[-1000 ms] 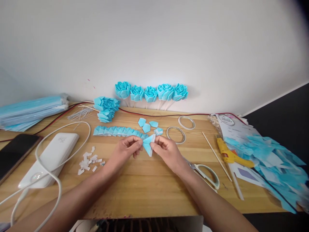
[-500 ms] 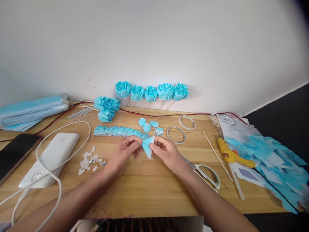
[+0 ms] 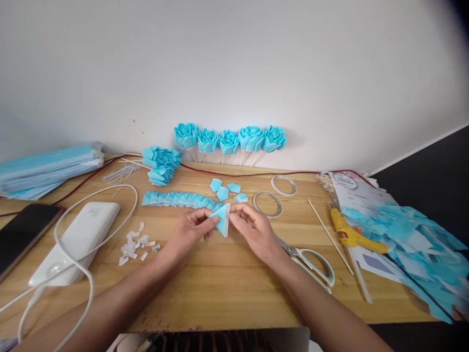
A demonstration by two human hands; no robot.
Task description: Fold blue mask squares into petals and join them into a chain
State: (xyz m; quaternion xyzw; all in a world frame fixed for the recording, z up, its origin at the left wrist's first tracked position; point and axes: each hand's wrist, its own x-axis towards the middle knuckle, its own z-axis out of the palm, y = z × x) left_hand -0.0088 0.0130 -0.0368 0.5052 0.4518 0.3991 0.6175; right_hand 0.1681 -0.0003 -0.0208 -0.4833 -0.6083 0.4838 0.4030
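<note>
Between my hands is a folded blue piece of thin sheet (image 3: 223, 222), triangular, with a white strip along its right edge. My left hand (image 3: 196, 226) pinches its left corner, thumb on top and fingers curled below. At the white edge, the thumb and fingers of my right hand (image 3: 252, 227) are pressed together, gripping that side. Just behind lies a row of folded blue pieces (image 3: 179, 199), overlapping like a chain. Several small blue folded pieces (image 3: 222, 194) rest beyond the hands. White-handled scissors (image 3: 311, 261) lie partly under my right forearm.
Blue flowers on sticks (image 3: 229, 142) lean on the wall; more flowers (image 3: 161, 164) lie left. Two tape rolls (image 3: 268, 204), a yellow glue gun (image 3: 351, 237) and blue scraps (image 3: 425, 244) are right. Paper bits (image 3: 134, 244), a white power bank (image 3: 78, 239) and a phone (image 3: 25, 234) are left.
The folded blue piece has turned a little and shifted slightly left, its white strip now upright on the right. My right fingers have moved from its face to that edge.
</note>
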